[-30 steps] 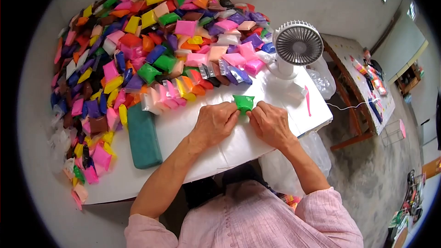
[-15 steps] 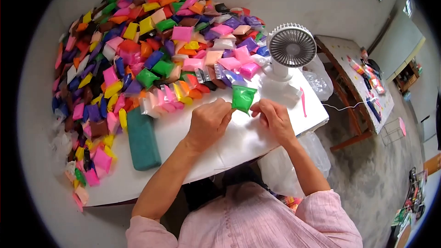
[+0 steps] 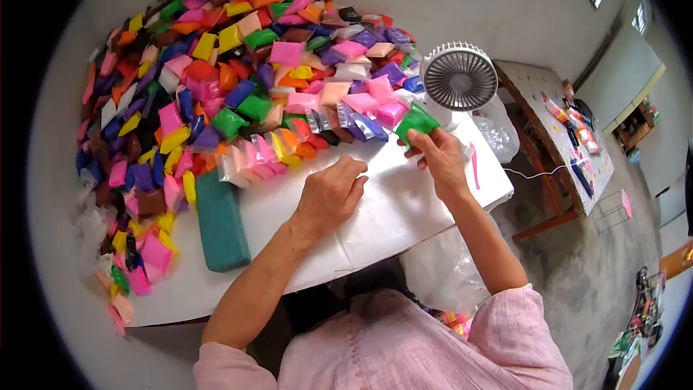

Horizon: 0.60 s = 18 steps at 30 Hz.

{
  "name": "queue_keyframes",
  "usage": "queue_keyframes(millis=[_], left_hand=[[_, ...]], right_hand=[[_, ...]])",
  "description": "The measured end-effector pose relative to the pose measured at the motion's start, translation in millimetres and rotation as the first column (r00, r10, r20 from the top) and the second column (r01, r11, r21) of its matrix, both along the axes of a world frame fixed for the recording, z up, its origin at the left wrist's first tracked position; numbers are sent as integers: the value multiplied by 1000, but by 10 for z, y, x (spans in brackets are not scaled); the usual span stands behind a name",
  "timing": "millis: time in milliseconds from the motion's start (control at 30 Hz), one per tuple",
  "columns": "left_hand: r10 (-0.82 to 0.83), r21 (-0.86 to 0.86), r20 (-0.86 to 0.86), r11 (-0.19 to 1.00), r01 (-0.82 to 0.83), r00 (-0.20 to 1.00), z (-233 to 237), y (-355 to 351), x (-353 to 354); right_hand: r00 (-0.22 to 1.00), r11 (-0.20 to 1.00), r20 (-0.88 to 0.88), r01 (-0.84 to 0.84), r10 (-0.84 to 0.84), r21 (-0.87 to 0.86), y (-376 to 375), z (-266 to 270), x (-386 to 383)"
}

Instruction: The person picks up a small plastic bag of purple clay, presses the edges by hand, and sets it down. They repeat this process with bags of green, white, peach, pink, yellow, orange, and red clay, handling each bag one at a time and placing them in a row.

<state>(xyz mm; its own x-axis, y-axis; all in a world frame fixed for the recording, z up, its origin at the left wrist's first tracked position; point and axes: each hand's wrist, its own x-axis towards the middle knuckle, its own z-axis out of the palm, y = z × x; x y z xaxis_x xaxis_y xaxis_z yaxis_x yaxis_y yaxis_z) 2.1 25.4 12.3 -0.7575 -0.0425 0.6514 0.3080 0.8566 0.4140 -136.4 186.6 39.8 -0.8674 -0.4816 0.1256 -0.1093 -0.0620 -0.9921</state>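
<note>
My right hand [image 3: 433, 155] pinches a green packet [image 3: 416, 126] by its lower edge, just in front of the fan. My left hand [image 3: 332, 191] rests over the white table [image 3: 361, 227] with its fingers curled in; whether anything is inside them is hidden. Beyond my left hand lies a row of small packets, pink, yellow, orange, brown and purple, including a purple packet [image 3: 368, 127]. A teal block [image 3: 221, 222] lies to the left of my left forearm.
A large heap of coloured packets [image 3: 287, 53] covers the table's back and left. A white fan [image 3: 460, 78] stands at the back right, near a pink tool [image 3: 474, 166]. Further right is a second table [image 3: 530, 79] with items on it. Plastic bags hang below the table's edge.
The green packet has moved right and slightly up, from between my hands to in front of the fan, now in my right hand. My left hand no longer touches it.
</note>
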Motion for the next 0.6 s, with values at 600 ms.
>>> queue_keyframes(millis=[600], left_hand=[[-11, 29, 195, 1000, 6, 981, 38, -5, 22]], right_hand=[[652, 831, -753, 368, 88, 416, -266, -295, -290]])
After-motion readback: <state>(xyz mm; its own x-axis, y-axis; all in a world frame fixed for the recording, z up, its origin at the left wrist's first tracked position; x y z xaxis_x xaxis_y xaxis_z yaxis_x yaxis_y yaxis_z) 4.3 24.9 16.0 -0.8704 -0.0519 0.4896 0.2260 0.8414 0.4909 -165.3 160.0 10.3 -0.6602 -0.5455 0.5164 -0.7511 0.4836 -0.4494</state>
